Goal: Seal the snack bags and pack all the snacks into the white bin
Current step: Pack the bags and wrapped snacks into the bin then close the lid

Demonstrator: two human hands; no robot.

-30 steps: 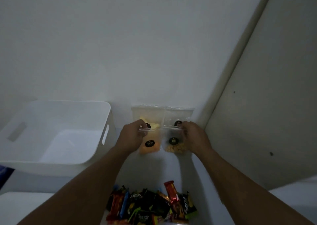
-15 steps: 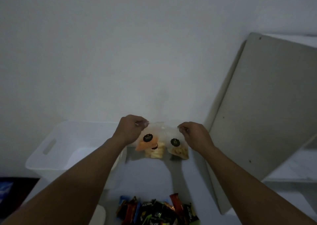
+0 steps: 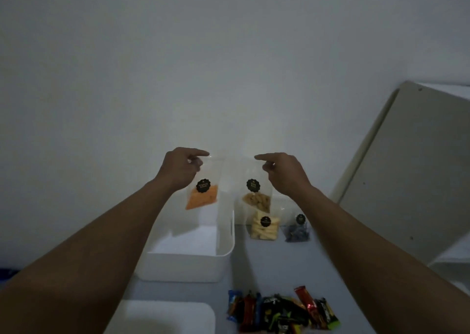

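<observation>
My left hand (image 3: 181, 168) pinches the top of a clear bag of orange snacks (image 3: 202, 197) and holds it in the air above the white bin (image 3: 225, 244). My right hand (image 3: 284, 173) pinches the top of a clear bag of tan snacks (image 3: 256, 198), raised just right of the bin. Two more clear bags stand on the table against the wall: one with pale yellow sticks (image 3: 264, 228), one with dark pieces (image 3: 297, 229). A heap of wrapped candy bars (image 3: 282, 310) lies at the table's near edge.
A large beige board (image 3: 412, 171) leans against the wall on the right. A white rounded lid or tray (image 3: 162, 318) sits at the bottom left, near the bin. The plain wall fills the upper view.
Both hands lifted their bags off the table and moved apart. The orange bag now hangs over the bin. The two bags behind them have come into view.
</observation>
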